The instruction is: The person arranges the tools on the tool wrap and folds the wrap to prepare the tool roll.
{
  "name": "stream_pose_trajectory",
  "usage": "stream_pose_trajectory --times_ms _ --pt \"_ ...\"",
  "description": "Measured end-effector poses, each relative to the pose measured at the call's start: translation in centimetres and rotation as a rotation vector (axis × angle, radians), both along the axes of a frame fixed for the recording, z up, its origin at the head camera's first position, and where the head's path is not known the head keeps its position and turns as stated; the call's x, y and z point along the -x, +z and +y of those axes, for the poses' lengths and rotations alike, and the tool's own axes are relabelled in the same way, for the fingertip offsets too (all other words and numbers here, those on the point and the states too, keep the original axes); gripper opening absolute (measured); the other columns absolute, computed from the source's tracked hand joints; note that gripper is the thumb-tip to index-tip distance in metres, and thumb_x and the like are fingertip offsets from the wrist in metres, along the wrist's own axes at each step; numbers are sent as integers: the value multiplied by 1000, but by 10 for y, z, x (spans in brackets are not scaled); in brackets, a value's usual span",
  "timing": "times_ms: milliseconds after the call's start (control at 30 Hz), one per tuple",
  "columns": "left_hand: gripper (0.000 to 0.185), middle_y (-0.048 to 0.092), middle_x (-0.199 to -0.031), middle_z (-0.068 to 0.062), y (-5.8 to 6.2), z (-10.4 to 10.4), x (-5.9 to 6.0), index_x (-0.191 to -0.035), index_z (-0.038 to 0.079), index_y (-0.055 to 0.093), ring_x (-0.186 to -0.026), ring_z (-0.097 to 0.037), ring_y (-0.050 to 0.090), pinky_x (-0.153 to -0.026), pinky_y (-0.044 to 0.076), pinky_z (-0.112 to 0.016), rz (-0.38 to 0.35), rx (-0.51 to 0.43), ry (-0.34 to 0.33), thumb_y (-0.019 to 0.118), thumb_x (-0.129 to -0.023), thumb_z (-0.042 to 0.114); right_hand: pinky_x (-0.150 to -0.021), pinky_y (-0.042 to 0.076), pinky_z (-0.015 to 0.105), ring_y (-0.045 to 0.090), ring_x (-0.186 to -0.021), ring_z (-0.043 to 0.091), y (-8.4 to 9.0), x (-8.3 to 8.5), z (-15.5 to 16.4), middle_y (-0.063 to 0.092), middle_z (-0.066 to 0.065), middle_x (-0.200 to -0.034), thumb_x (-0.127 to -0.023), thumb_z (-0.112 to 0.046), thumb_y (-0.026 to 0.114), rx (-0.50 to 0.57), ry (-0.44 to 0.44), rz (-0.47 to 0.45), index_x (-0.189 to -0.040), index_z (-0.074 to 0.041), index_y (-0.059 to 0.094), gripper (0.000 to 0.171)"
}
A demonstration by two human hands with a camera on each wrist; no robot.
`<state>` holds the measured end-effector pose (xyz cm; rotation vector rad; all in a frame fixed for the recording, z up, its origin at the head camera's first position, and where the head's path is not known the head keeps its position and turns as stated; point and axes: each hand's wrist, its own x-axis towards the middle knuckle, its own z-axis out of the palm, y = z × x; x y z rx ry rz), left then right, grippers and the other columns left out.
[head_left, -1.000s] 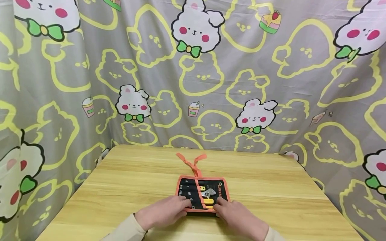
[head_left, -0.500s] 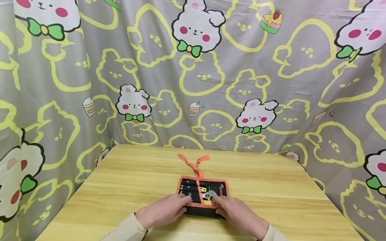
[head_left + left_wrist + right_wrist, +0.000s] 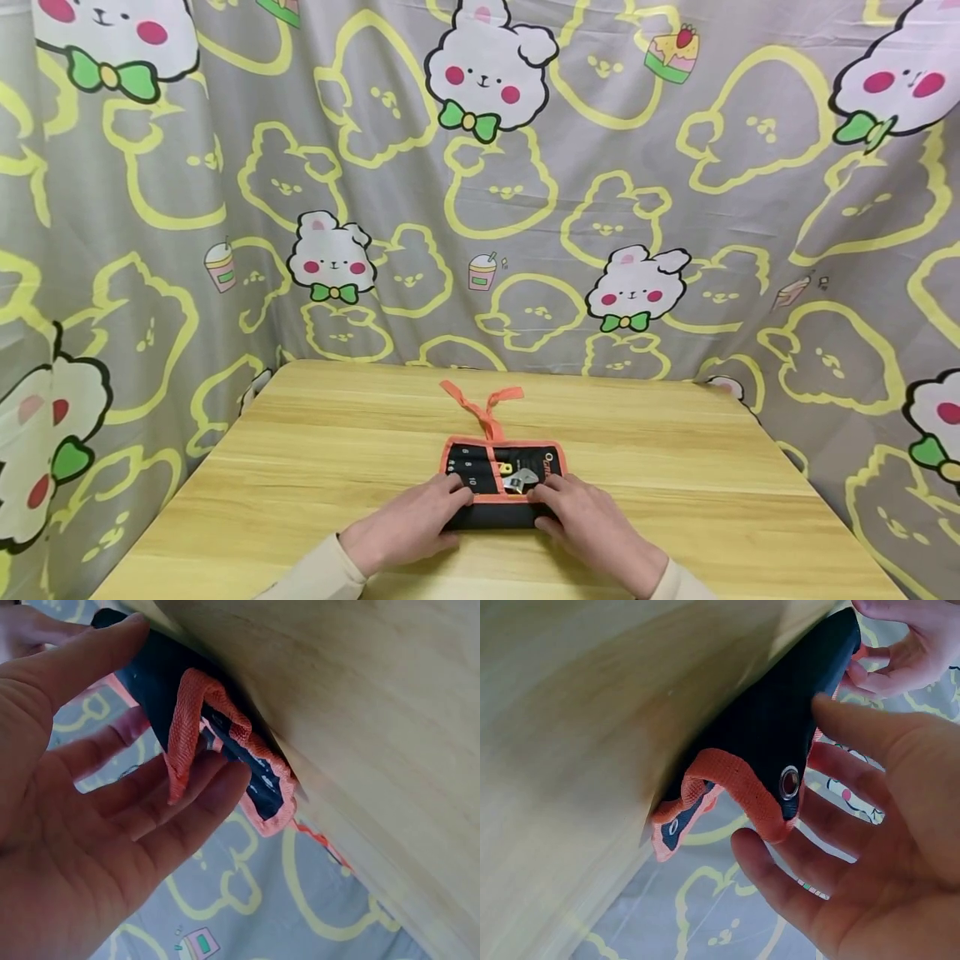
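Note:
A black tool roll [image 3: 497,515] with orange edging lies on the table, its near part folded over into a thick black band. My left hand [image 3: 408,521] holds this fold at its left end, thumb on the near side and fingers over the top. At the right end my right hand [image 3: 592,525] grips it the same way. Beyond the fold, an adjustable wrench [image 3: 519,480] and a yellow piece [image 3: 506,468] show in the pockets, beside printed size numbers. In the right wrist view a metal eyelet [image 3: 789,782] sits in the roll's corner.
Two orange tie straps [image 3: 491,412] stretch from the roll's far edge across the wooden table [image 3: 337,433]. A grey curtain [image 3: 420,192] printed with rabbits and yellow outlines hangs behind and at both sides.
The near part of the tool roll has been turned over farther away from me, covering the lower numbers and yellow handles. Both hands have shifted slightly forward with it.

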<state>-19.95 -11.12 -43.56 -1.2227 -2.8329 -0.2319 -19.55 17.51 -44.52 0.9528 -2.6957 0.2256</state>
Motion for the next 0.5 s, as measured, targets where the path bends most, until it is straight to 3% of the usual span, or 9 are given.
stream_pose_trajectory --times_ms 167,267,367,500 --pt "46 58 -118 -1 -4 0 0 -124 15 66 -105 -14 59 -86 57 -30 56 7 8 85 -86 31 -75 59 41 60 -98 19 -1 -1 -1 66 1 -113 -86 -36 83 -73 -35 -13 -123 -20 73 42" --pt "46 57 -116 0 -5 0 1 -123 14 67 -102 -13 57 -81 56 -29 62 13 17 86 -85 31 -81 58 45 57 -105 22 -3 -1 -1 63 4 -120 -83 -36 85 -92 -42 2 -128 -18 72 51" --pt "44 56 -112 1 -4 1 1 -121 14 67 -97 -12 55 -76 55 -28 68 16 27 86 -85 30 -86 55 46 54 -107 22 -4 -1 -1 61 5 -122 -81 -35 87 -103 -43 21 -129 -16 72 54" --pt "39 62 -112 2 -5 2 2 -120 16 68 -101 -14 58 -82 57 -33 102 40 34 85 -86 27 -84 54 43 55 -103 21 -4 0 -2 64 2 -118 -81 -30 87 -135 -33 36 -129 -16 72 52"
